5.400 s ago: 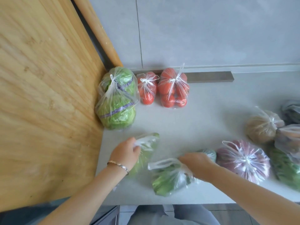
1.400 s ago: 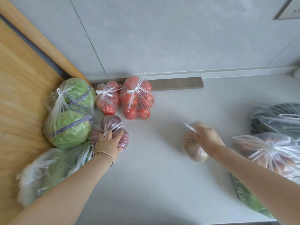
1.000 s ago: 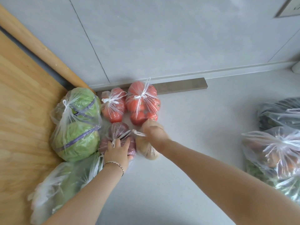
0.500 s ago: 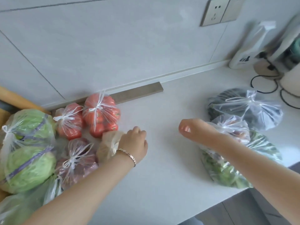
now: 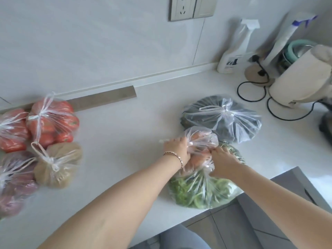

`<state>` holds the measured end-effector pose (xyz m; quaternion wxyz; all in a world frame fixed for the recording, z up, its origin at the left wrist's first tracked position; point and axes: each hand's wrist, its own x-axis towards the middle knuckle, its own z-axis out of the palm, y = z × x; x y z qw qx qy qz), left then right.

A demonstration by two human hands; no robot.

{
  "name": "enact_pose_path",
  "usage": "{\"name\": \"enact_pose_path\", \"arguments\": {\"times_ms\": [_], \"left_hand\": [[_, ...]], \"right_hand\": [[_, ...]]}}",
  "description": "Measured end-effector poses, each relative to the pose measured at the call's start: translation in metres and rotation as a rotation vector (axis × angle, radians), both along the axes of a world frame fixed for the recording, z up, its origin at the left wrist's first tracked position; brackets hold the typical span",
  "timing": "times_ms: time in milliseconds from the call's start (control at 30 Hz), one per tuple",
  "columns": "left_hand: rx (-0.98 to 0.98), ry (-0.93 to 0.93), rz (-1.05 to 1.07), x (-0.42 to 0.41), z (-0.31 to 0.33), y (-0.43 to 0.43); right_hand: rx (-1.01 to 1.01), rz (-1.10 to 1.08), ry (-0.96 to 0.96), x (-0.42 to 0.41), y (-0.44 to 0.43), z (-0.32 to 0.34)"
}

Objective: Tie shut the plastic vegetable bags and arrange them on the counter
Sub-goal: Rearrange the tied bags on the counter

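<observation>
Reaching across, left hand (image 5: 177,150) joins right hand (image 5: 222,162) gripping carrot bag (image 5: 201,138).

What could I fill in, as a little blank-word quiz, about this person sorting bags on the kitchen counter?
1. The left hand and right hand both grip the upper bag, which holds ____ vegetables.
2. Beneath it lies the lower bag, full of ____ leaves.
3. A bracelet circles the ____ wrist.
4. The tied bag by the wall holds red ____.

Missing words: orange; green; left; tomatoes.
</observation>
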<state>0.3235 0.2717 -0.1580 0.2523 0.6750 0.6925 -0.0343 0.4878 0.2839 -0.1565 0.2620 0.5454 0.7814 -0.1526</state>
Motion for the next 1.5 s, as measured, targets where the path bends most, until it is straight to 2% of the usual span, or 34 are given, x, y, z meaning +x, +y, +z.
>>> {"name": "enact_pose_path", "arguments": {"times_ms": [67,167,300,433,533,733,933,1067,1133,1233,1300,1367,1433,1500], "left_hand": [[0.000,0.033,-0.008,0.001,0.004,0.005],[-0.062,0.009,0.034,-0.004,0.011,0.010],[-0.011,-0.132,0.153,-0.016,0.035,-0.001],[0.091,-0.238,0.258,-0.044,0.054,-0.031],[0.120,-0.242,0.364,-0.084,0.051,-0.065],[0.157,-0.313,0.651,-0.187,0.042,-0.168],[0.150,-0.217,0.662,-0.264,0.033,-0.248],[0.115,-0.015,0.491,-0.307,0.009,-0.294],[-0.093,0.002,0.461,-0.320,0.006,-0.314],[-0.163,0.080,0.396,-0.347,-0.012,-0.337],[-0.245,0.155,0.261,-0.346,-0.006,-0.335],[-0.311,0.114,0.251,-0.350,0.002,-0.323],[-0.475,-0.028,0.289,-0.347,0.021,-0.294],[-0.404,-0.123,0.311,-0.346,0.033,-0.259]], "right_hand": [[0.044,0.038,0.060,0.003,-0.001,-0.002],[0.009,0.094,0.119,0.008,-0.001,-0.003],[0.010,0.320,0.042,0.000,-0.004,-0.008],[0.083,0.262,0.101,-0.017,-0.007,-0.001],[0.083,0.202,0.134,-0.039,-0.011,0.010],[0.007,0.177,0.208,-0.127,-0.038,0.019],[0.007,0.204,0.258,-0.210,-0.068,0.025],[0.000,0.187,0.288,-0.249,-0.082,0.028],[0.002,0.142,0.304,-0.260,-0.083,0.030],[0.014,0.070,0.350,-0.276,-0.082,0.028],[0.011,-0.011,0.376,-0.283,-0.080,0.025],[-0.007,-0.104,0.410,-0.290,-0.078,0.025],[-0.020,-0.185,0.454,-0.292,-0.076,0.027],[-0.010,-0.274,0.526,-0.292,-0.073,0.031]]}}
